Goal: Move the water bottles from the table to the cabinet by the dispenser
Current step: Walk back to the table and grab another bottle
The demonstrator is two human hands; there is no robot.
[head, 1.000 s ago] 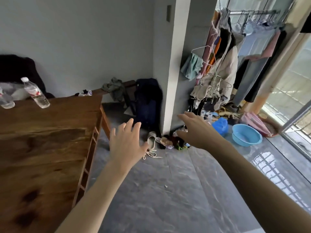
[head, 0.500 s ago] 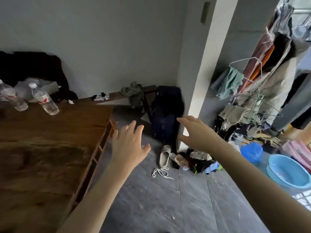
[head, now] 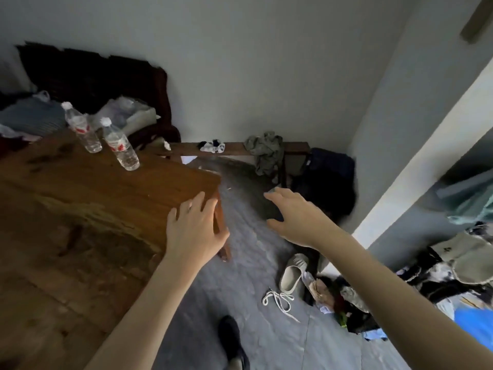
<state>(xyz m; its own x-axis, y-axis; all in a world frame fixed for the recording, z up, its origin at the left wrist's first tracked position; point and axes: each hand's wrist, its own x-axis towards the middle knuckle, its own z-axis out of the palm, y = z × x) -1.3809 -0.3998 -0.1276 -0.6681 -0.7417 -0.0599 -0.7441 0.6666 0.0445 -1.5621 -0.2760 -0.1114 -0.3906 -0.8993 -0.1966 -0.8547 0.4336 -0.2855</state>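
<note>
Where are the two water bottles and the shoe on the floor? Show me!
nearer bottle (head: 120, 144), head view: on its red-and-white label.
farther bottle (head: 80, 127), head view: on its label.
beige shoe (head: 293, 273), head view: on its upper.

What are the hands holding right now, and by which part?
Nothing. Both the left hand and right hand are open and empty; the two bottles stand untouched on the table.
</note>
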